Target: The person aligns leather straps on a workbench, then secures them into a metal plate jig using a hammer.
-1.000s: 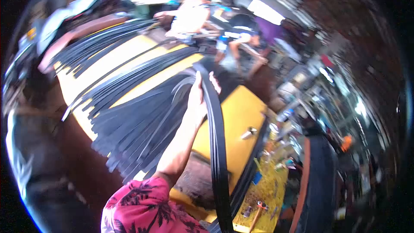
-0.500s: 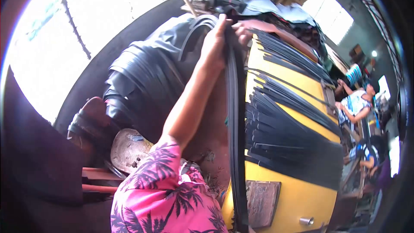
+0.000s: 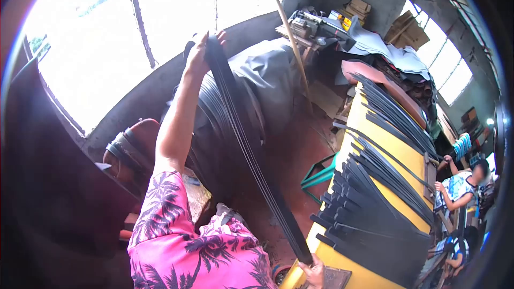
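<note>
My left hand (image 3: 201, 53) is raised at the upper left, its fingers closed round the top of a bundle of long black strips (image 3: 249, 155). The bundle runs slantwise down to the right, its upper end folded over the hand. At the bottom edge, my right hand (image 3: 315, 273) grips its lower end beside the yellow table (image 3: 375, 259). Many more black strips (image 3: 369, 230) lie fanned out on that table. A brown wooden block (image 3: 336, 277) is partly hidden behind my right hand.
Dark rolled sheets (image 3: 267, 69) lie by the window wall. A wooden stick (image 3: 293, 43) leans near stacked equipment. A green frame (image 3: 320, 174) stands beside the table. Folded material (image 3: 385, 48) is piled behind it. Two people, one in a patterned top (image 3: 458, 190), are at the far right.
My left hand has moved left with the strips, which now stretch diagonally instead of hanging nearly straight down the view. My right hand has come into view at their lower end.
</note>
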### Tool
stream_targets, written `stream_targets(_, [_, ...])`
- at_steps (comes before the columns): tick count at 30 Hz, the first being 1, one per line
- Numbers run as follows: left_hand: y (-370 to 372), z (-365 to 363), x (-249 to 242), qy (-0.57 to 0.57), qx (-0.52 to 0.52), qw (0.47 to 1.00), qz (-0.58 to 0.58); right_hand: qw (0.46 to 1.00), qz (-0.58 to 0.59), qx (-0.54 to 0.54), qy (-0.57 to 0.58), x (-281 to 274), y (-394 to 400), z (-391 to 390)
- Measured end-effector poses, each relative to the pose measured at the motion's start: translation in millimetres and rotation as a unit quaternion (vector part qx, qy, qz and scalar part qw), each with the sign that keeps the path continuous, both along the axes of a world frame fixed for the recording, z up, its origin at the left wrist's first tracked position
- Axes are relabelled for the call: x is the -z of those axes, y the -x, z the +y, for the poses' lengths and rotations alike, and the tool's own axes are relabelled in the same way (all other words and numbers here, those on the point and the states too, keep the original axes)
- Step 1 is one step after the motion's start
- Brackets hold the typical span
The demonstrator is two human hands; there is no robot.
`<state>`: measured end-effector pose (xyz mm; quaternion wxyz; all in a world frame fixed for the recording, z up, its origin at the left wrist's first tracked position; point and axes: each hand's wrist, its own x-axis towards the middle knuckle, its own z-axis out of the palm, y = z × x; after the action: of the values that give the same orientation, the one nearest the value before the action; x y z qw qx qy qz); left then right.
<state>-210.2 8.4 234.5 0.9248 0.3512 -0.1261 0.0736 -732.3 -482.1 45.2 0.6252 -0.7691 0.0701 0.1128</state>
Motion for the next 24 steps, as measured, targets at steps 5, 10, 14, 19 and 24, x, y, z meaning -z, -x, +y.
stream_targets(5, [-100,96,86,0.094,0.007,0.994,0.056,0.988,0.061,0.143,-0.021,-23,-89,9])
stream_targets(10, [-169,168,175,0.147,-0.006,0.975,0.165,0.997,-0.043,-0.007,-0.057,-67,-197,30])
stream_targets(14, [-220,237,225,0.138,0.019,0.967,0.213,0.996,-0.041,-0.036,-0.072,-96,-283,68])
stream_targets(19, [-234,329,266,-0.660,-0.167,0.575,0.453,0.989,-0.007,0.020,-0.146,-86,-347,102])
stream_targets(24, [-145,203,119,-0.860,-0.317,0.356,0.184,0.996,0.045,-0.080,0.021,-40,-369,67])
